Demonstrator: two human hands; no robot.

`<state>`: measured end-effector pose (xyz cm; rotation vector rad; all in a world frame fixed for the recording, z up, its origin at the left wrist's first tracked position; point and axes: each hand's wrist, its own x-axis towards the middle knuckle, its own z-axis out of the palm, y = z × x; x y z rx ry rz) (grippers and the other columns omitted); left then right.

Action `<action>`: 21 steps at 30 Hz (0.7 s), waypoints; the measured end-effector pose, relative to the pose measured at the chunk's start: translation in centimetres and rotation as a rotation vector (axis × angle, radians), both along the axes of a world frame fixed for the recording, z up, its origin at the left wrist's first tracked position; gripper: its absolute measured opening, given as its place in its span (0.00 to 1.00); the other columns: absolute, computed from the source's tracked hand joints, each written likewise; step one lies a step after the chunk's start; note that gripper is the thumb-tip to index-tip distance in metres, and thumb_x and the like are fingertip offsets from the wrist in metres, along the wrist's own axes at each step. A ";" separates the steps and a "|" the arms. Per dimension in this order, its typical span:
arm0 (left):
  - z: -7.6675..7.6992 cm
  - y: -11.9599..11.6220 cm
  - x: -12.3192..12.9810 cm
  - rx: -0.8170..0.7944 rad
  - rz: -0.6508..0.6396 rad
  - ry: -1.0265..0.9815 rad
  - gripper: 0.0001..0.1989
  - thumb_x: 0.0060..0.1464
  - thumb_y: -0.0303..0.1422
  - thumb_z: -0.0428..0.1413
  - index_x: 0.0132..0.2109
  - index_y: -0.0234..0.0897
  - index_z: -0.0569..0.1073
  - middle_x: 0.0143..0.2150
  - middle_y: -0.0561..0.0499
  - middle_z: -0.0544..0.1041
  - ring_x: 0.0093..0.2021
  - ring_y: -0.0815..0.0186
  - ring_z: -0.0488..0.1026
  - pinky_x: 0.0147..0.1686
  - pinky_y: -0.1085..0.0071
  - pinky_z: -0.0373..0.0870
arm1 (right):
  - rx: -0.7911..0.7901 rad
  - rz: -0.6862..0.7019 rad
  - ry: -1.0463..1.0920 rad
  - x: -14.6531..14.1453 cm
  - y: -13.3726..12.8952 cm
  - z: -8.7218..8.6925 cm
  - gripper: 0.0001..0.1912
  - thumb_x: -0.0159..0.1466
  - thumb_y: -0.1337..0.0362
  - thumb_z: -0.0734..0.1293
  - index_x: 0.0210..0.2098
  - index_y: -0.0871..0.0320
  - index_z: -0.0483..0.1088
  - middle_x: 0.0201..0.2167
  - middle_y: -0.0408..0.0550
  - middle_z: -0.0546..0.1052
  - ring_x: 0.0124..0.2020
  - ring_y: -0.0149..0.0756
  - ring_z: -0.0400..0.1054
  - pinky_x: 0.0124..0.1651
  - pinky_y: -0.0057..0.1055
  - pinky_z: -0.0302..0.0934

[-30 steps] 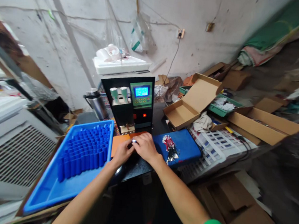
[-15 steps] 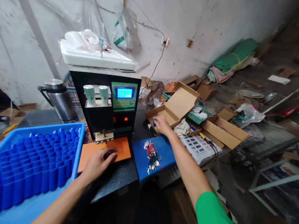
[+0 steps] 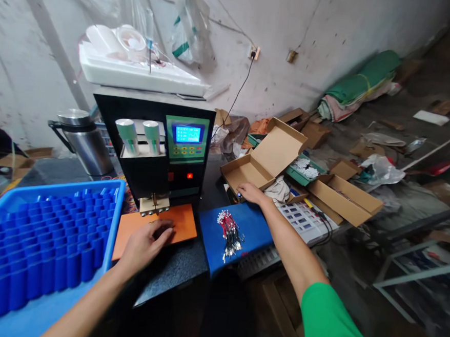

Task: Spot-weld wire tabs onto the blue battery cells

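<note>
My left hand (image 3: 148, 240) rests on the orange board (image 3: 184, 224), just below the metal tips of a black spot welder (image 3: 185, 178) with a lit screen. Its fingers are loosely curved, thumb apart, and nothing shows between them. Out to the right, my right hand (image 3: 251, 192) is closed at the fingertips on a small blue cylinder (image 3: 239, 194), at the front edge of an open cardboard box (image 3: 243, 172). Nearer to me, a bundle of red and black wire leads (image 3: 230, 234) with white connectors lies on a blue mat (image 3: 257, 227).
A blue tray (image 3: 119, 202) of upright blue cylinders stands at the left, with a steel jug (image 3: 91, 146) behind it. White foam (image 3: 139, 72) sits on top of the welder. Right of the box are a cloth (image 3: 278, 190), a white grid tray (image 3: 302, 217) and a long carton (image 3: 346, 200).
My right hand has moved slightly right and down along the box's front edge, with the blue cylinder at its fingertips. The left hand stays on the orange board. The view has shifted a little.
</note>
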<state>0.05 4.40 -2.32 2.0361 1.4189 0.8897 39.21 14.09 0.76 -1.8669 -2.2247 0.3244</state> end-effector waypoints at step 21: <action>0.3 -0.1 0.2 0.002 -0.024 -0.004 0.20 0.55 0.47 0.51 0.44 0.39 0.77 0.43 0.47 0.82 0.42 0.57 0.78 0.44 0.65 0.73 | -0.077 -0.327 0.173 -4.9 -6.0 -5.0 0.11 0.59 0.67 0.67 0.21 0.60 0.75 0.19 0.48 0.75 0.29 0.38 0.72 0.31 0.27 0.57</action>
